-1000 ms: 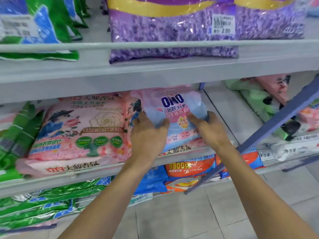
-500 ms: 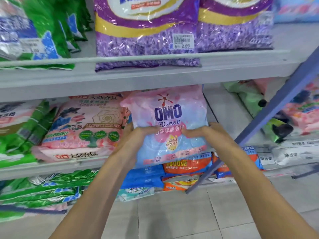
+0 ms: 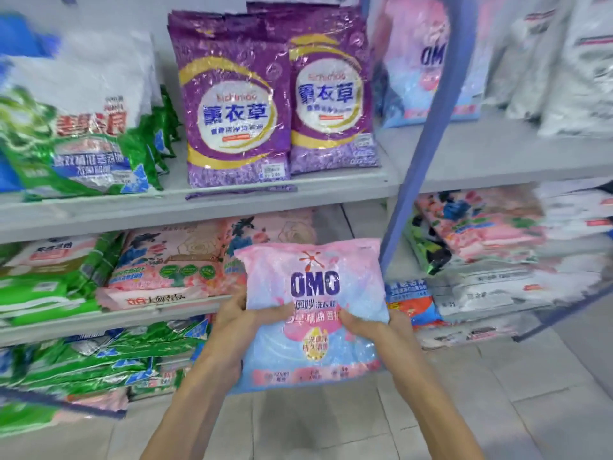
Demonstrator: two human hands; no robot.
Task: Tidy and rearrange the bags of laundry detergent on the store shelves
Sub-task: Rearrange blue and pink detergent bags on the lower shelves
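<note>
**OMO bag held clear of the shelves**

Both hands grip the pink-and-blue OMO bag — left hand at its left edge, right hand at its right. Above it stand two purple bags — upright, side by side.

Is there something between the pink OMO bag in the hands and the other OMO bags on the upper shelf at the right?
Yes. The blue shelf post runs slanted between the held OMO bag and the shelved OMO bags; the way goes right around it.
</note>
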